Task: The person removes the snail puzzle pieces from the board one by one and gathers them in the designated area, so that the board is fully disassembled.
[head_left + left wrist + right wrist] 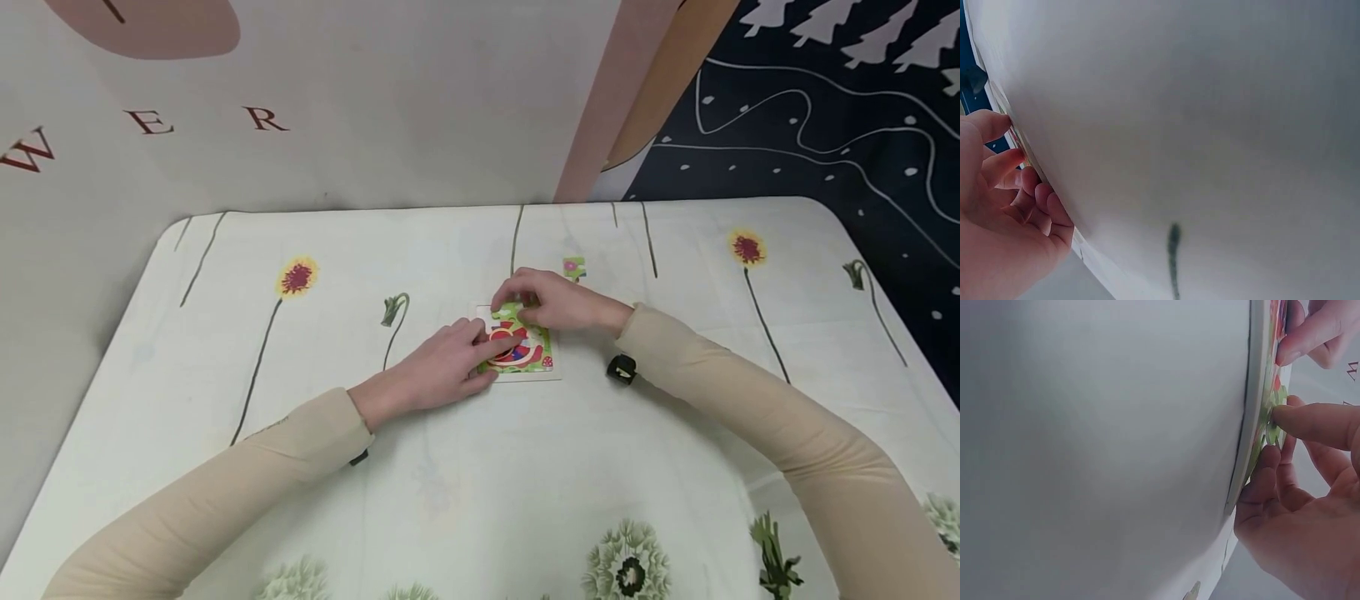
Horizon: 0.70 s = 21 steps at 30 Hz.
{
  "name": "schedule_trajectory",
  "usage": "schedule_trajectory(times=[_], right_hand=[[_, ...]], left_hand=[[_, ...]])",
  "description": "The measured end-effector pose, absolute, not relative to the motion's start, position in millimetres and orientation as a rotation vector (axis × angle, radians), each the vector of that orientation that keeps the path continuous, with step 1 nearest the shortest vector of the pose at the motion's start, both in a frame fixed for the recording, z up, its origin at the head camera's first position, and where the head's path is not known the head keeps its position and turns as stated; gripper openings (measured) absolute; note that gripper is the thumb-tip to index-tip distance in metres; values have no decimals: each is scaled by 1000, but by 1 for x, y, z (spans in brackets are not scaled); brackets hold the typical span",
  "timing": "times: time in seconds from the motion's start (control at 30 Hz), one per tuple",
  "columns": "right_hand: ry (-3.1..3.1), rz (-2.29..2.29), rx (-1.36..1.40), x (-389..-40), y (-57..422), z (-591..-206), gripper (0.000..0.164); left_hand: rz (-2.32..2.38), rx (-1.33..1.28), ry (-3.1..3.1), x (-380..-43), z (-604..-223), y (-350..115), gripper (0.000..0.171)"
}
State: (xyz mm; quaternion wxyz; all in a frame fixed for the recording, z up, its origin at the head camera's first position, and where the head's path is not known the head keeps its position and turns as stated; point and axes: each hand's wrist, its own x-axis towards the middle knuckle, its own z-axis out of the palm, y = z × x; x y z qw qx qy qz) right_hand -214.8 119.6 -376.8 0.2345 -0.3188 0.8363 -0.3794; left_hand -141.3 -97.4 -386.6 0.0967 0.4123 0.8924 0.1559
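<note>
A small jigsaw puzzle (536,358) with a red, blue and green picture lies in a pale tray on the table. My left hand (446,367) reaches in from the left, its index finger stretched over the picture and pressing on it. In the right wrist view my right hand (1310,481) pinches a green puzzle piece (1275,415) between thumb and fingers, at the surface of the puzzle. From the head camera, that green piece (508,312) sits at the puzzle's far edge, partly covered by the fingers. The left wrist view shows the puzzle only as a thin edge.
Behind my right hand a loose puzzle piece (573,267) with a pink flower lies on the table. A white cloth (480,492) printed with flowers covers the tabletop. A pale wall (420,108) rises behind it, with a dark patterned surface (795,125) at the right.
</note>
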Motion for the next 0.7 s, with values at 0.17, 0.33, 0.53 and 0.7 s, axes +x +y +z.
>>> schedule_trajectory(times=[0.17, 0.33, 0.53, 0.7], right_hand=[[2302, -1053, -891, -213, 121, -376, 35], [2311, -1079, -910, -212, 123, -376, 35], [2309, -1128, -949, -211, 126, -377, 36], [2305, -1131, -970, -210, 126, -379, 35]], left_hand=[[465, 1214, 2640, -141, -387, -97, 49], [460, 1223, 2642, -142, -386, -97, 49], [470, 1249, 2648, -142, -386, -98, 50], [502, 1240, 2636, -142, -387, -97, 50]])
